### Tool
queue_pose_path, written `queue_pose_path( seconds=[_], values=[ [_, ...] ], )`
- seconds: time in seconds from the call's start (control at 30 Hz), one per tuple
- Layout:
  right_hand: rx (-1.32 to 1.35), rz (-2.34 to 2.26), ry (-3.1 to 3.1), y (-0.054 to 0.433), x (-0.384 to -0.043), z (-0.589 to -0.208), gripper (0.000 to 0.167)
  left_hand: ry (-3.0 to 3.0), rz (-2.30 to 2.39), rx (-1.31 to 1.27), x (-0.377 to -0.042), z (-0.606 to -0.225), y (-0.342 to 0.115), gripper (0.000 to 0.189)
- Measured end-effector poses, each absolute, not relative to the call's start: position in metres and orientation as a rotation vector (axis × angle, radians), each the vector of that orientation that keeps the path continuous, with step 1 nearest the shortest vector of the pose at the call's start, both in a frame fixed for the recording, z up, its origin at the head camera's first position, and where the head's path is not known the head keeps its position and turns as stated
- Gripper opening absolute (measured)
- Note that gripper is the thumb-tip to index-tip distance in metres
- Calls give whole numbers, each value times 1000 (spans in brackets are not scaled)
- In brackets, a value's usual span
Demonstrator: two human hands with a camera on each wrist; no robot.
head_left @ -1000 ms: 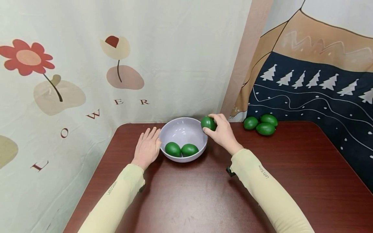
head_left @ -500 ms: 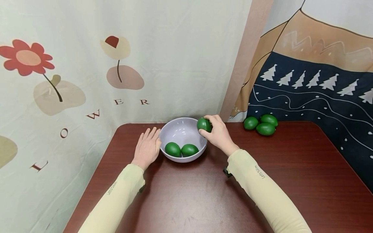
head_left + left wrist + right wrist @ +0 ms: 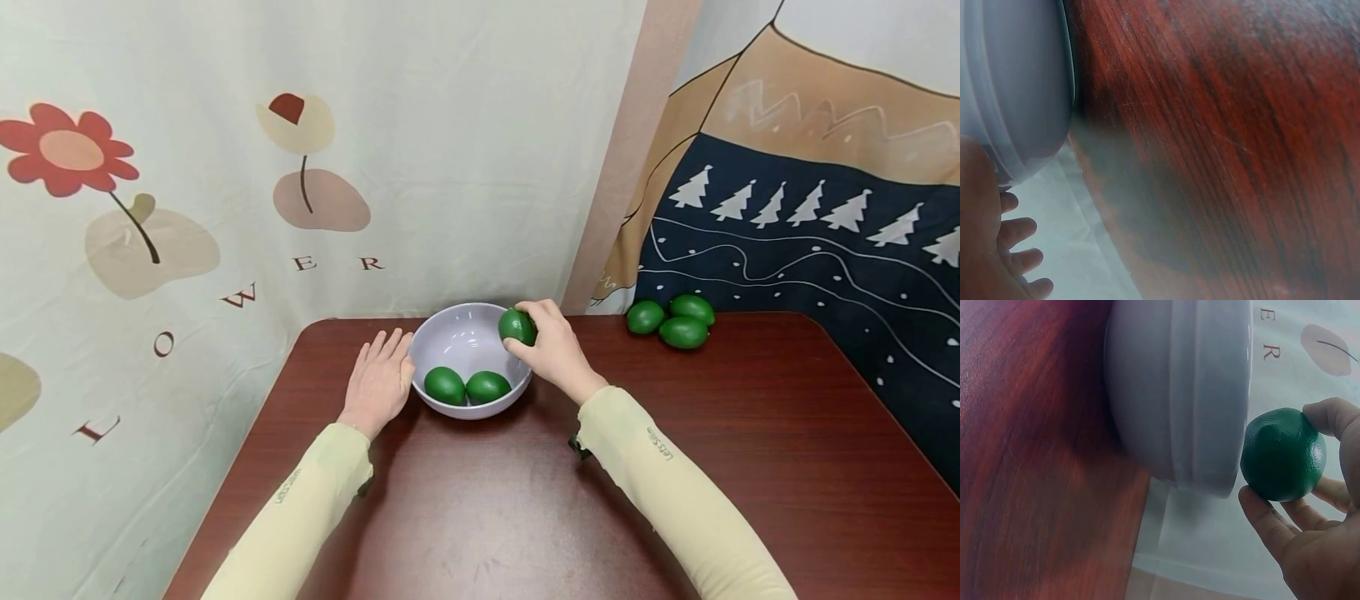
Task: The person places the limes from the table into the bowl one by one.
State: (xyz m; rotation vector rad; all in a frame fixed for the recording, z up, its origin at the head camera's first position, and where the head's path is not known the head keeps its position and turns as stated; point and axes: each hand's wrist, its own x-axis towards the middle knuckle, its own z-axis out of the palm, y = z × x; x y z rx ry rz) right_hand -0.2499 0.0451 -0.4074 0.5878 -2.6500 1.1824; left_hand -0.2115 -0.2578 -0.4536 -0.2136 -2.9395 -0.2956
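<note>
A lavender bowl (image 3: 465, 346) stands near the table's back edge, with two green limes inside, a left one (image 3: 445, 386) and a right one (image 3: 488, 387), side by side at its front. My left hand (image 3: 378, 379) rests against the bowl's left side, fingers straight and spread. Over the bowl's right rim, my right hand (image 3: 553, 346) holds another green lime (image 3: 517, 327) between thumb and fingers. The right wrist view shows this held lime (image 3: 1283, 454) just above the rim of the bowl (image 3: 1179, 394). In the left wrist view my left hand (image 3: 985, 231) touches the bowl wall (image 3: 1022, 81).
Three more green limes (image 3: 684, 332) lie clustered at the back right of the reddish-brown table (image 3: 480, 500). Behind the table hang a pale curtain (image 3: 465, 167) with printed flowers and a dark blue cloth (image 3: 810, 267) with printed trees.
My right hand has moved left with the lime, from beside the bowl's right rim to over its inside edge. The left hand has stayed in place.
</note>
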Motion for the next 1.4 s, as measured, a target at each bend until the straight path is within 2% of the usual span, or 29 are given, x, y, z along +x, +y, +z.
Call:
queue_pose_path(
  seconds=[0.73, 1.4],
  values=[
    [633, 1140, -2682, 29, -246, -415, 54, -2940, -303, -202, -211, -452, -257, 55],
    [688, 1018, -2772, 16, -245, -419, 50, -2929, -291, -210, -211, -452, -256, 55]
  ],
)
